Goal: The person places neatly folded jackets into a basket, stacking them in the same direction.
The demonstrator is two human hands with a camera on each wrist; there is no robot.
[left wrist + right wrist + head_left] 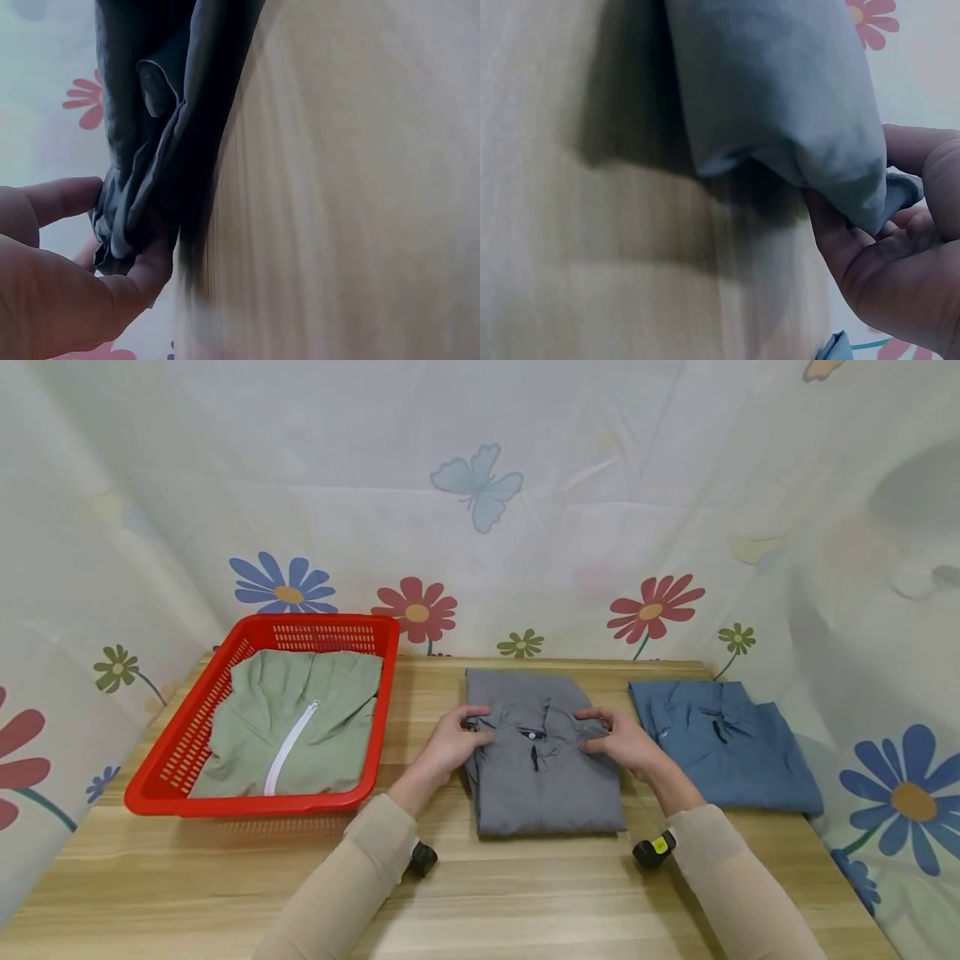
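Note:
A folded grey jacket (536, 793) lies on the wooden table, its collar and a dark zip pull showing near the middle. My left hand (455, 741) pinches its left edge between thumb and fingers; in the left wrist view, fingers reach under the gathered layers of the jacket (142, 180). On the opposite side my right hand (621, 742) grips the right edge. The right wrist view has the thumb on top of the grey cloth (780, 97) and fingers beneath it, with a shadow below the raised edge.
At left stands a red plastic basket (381, 718) holding a folded green jacket (255, 718) with a white zip. A folded blue jacket (750, 768) lies at the table's right edge. Behind the wooden table (495, 893) hangs a flower-printed curtain (570, 527).

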